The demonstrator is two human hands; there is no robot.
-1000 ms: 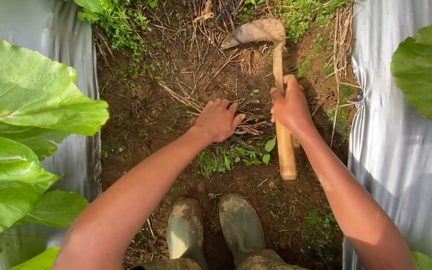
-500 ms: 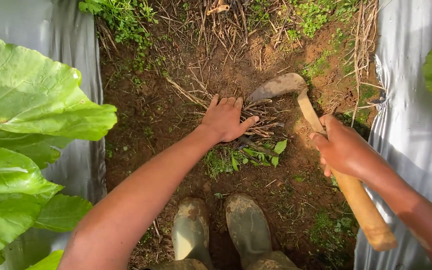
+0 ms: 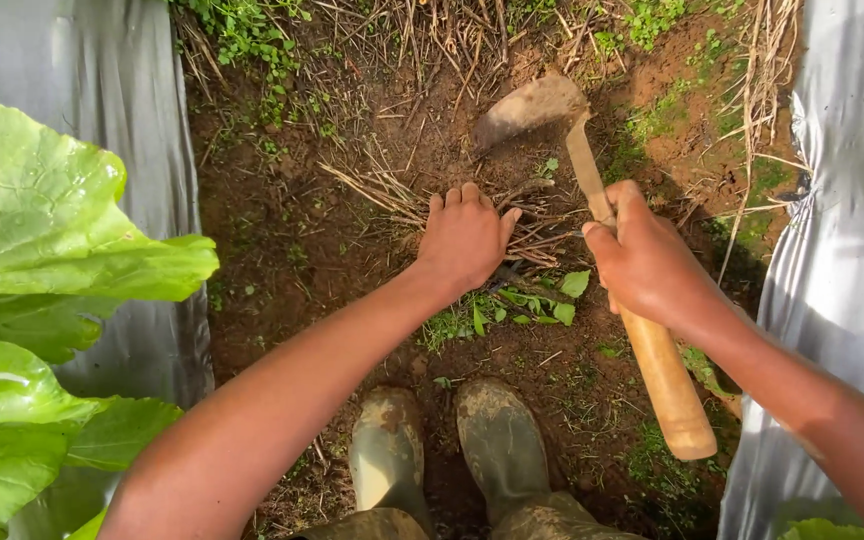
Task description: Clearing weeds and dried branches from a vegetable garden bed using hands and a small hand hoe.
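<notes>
Wooden-handled hoe gripped mid-shaft in right hand, fist wrapped tight; muddy blade resting on bare soil near far end of furrow, handle butt pointing back toward boots. Left hand palm down, fingers together, pressed on tuft of dry stalks, just beside hoe shaft; closed on stalks or not, cannot tell. Small green weeds directly below left hand. Muddy rubber boots at near edge. Grey plastic mulch along both sides; broad green leaves at left edge.
</notes>
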